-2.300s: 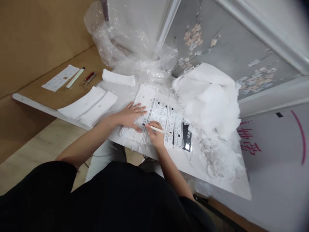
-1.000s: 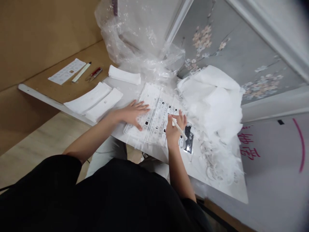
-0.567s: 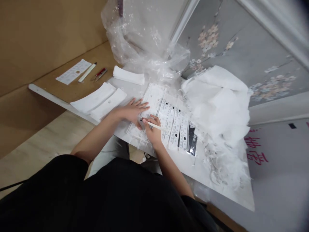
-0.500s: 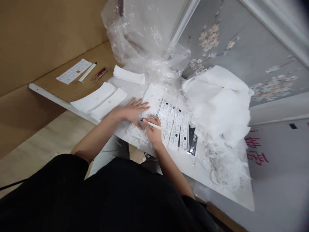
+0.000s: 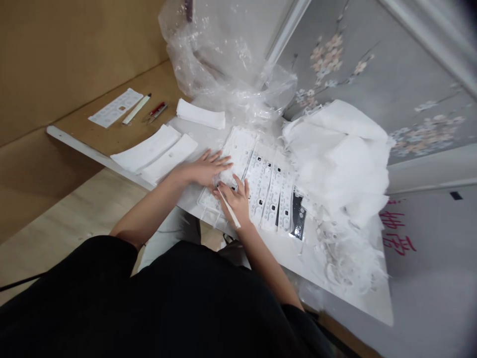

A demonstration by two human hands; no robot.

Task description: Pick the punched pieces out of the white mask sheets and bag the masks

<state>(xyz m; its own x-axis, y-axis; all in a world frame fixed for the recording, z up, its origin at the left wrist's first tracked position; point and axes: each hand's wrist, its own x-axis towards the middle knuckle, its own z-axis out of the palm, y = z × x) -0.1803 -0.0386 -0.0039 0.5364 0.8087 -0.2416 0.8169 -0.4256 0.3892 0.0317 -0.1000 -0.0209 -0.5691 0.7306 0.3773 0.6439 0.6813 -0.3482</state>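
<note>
White cloth [image 5: 339, 149] and a plastic bag [image 5: 231, 84] crowd the far edge of the table [image 5: 313, 266]; printed strips [image 5: 270, 199] run toward its near edge. The right hand [image 5: 241, 205] partly covers a white panel [image 5: 240, 146], and the tip of the stick [image 5: 231, 213] is unclear. The left hand [image 5: 206, 171] lies spread on that panel; the right pinches the stick

My right hand [image 5: 240, 205] is now sitting close beside my left hand [image 5: 207, 171], away from the right-hand patterned strips [image 5: 265, 185] it was covering a second ago. Since half a second ago I am turning the white pen-shaped tool [image 5: 229, 208], its rear end pointing toward me. My free fingers [image 5: 246, 187] are spreading, and a dark square [image 5: 260, 202] is showing again.
</note>
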